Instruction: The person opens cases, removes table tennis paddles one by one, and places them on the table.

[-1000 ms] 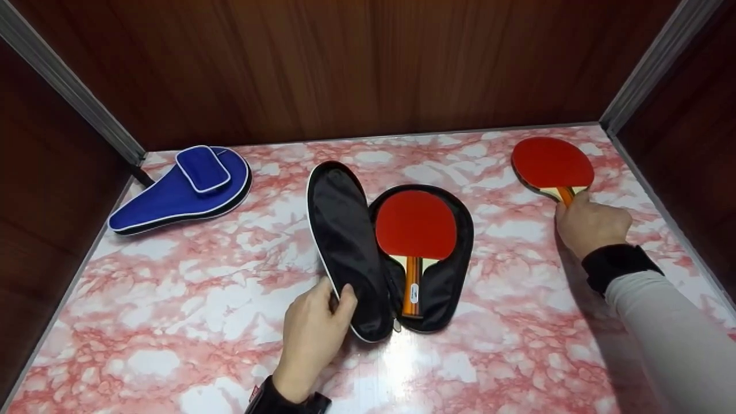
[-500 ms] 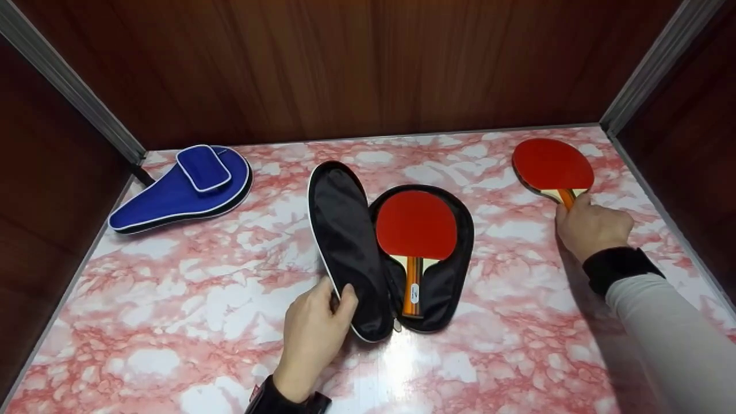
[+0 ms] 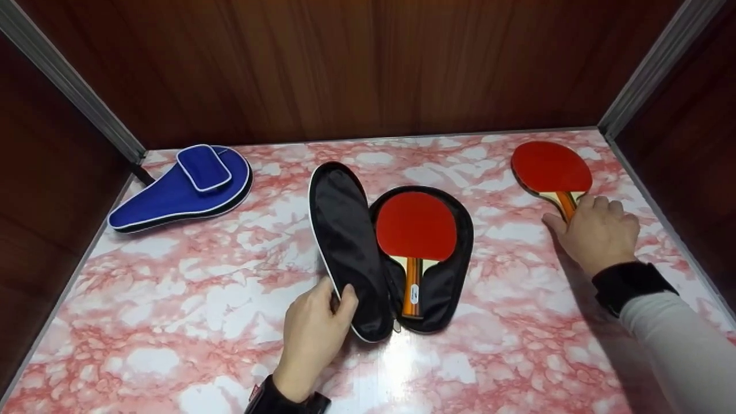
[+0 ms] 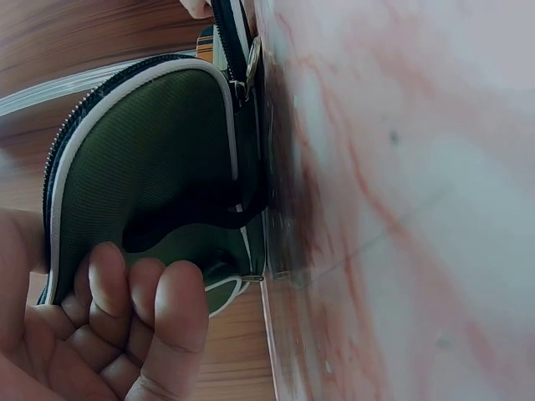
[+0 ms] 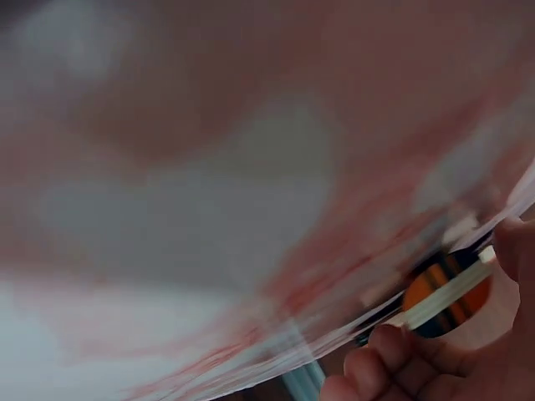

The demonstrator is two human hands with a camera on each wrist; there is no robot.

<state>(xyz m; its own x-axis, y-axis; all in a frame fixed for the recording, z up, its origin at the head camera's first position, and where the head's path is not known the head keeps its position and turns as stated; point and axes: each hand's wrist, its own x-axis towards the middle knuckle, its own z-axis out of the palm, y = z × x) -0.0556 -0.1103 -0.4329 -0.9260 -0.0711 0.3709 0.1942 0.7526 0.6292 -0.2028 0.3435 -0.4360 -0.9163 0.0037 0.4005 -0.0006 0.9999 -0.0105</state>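
My left hand (image 3: 315, 336) pinches the edge of the raised lid of a paddle case (image 3: 345, 241), thumb on the black lining. In the left wrist view the dark green outer face of that case (image 4: 159, 125) shows, with fingers curled at its white piping. A red table tennis paddle (image 3: 417, 224) lies in the case's other half, handle toward me. At the far right, a second red paddle (image 3: 552, 167) lies on the table. My right hand (image 3: 601, 236) is over its handle, thumb spread away. The handle's striped butt end (image 5: 447, 292) sits between thumb and fingers, loosely surrounded.
A blue paddle case (image 3: 172, 198) with a small pouch lies at the back left. Dark wood panels (image 3: 368, 69) enclose the back and sides of the marbled red and white table (image 3: 190, 322). A zipper pull (image 3: 397, 326) hangs at the case's near end.
My right hand has loosened its grip on the right paddle's handle, thumb now away from it, and shifted slightly toward me and right. My left hand and the case stay as they were.
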